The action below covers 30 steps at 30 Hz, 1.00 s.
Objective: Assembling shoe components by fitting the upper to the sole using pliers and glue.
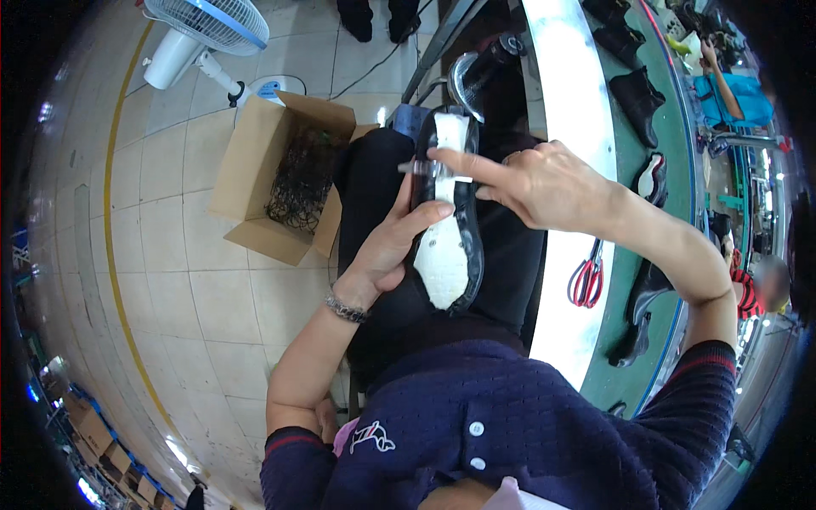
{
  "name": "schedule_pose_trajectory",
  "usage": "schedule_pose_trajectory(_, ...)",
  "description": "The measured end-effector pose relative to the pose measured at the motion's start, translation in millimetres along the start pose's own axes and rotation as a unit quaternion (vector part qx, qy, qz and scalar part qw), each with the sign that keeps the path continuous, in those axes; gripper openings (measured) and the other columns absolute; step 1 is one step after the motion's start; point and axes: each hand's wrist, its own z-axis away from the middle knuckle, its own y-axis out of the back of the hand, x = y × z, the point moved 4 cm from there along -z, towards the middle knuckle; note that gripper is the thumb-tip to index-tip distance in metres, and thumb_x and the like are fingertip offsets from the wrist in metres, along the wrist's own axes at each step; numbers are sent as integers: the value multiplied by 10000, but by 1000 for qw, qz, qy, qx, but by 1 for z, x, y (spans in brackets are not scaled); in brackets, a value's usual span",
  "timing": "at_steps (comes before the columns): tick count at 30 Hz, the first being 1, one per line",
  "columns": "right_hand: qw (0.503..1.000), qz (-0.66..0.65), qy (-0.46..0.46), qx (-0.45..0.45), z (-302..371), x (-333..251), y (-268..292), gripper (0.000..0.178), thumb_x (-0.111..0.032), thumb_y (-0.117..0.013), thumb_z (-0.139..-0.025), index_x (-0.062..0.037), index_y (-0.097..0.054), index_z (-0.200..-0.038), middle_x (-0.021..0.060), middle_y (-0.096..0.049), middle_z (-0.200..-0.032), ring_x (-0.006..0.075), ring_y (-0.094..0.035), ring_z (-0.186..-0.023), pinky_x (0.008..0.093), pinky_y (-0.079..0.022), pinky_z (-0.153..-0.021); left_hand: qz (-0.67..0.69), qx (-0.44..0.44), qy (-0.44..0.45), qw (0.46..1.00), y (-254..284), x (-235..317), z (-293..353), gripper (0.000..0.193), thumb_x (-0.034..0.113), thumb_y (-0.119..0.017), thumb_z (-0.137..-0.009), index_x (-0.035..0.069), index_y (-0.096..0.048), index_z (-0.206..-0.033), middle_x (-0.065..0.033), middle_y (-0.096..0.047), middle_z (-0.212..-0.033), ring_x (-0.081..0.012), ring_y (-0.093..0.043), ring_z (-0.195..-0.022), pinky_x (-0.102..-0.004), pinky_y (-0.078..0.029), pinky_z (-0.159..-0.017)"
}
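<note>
A black shoe upper (470,223), its underside turned up, lies lengthwise over my lap. A white insole (444,255) fills its bottom, with the black edge folded around it. My left hand (384,246) grips the shoe from the left side, thumb pressed on the white insole. My right hand (544,187) reaches over from the right, index finger stretched across the shoe and the other fingers curled. Under that finger a short shiny grey piece (418,167) crosses the shoe; its kind is unclear. The curled fingers partly hide what the right hand grips.
An open cardboard box (246,183) with dark stringy scraps stands on the floor at left, near a fan (208,34). Red-handled scissors (586,280) lie on the white bench strip (586,127) at right. Several black shoes (637,102) rest on the green conveyor (625,280) beyond.
</note>
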Motion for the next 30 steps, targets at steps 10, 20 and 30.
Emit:
schedule_pose_trajectory(10,998,10,-16,-61,8,-27,12,667,-146,-597,-923,-207,-285,-1510,105,-632,-629,247,-593,-455,376,-478,-428,10,-11,25,1000,9,-9,5,1056,46,-704,-827,166,48,-1559,-77,-471,-1295,-159,-514,-1168,-321,-446,-975)
schedule_pose_trajectory(20,996,-33,-49,-73,28,-28,8,589,-226,-583,-943,-269,-338,-1478,96,-558,-498,282,-619,-464,393,-501,-436,154,-68,-64,984,7,-44,17,763,386,-507,-998,206,-27,-1564,-75,-279,-1542,-215,-325,-1398,-381,-283,-1146)
schedule_pose_trajectory(30,979,172,28,-109,39,-72,8,722,-23,-550,-844,-336,-368,-1469,268,-626,-953,252,-646,-868,287,-547,-552,229,-90,-100,964,-2,-65,19,663,474,-346,-1023,314,19,-1552,-53,-211,-1584,-240,-301,-1424,-437,-291,-1147)
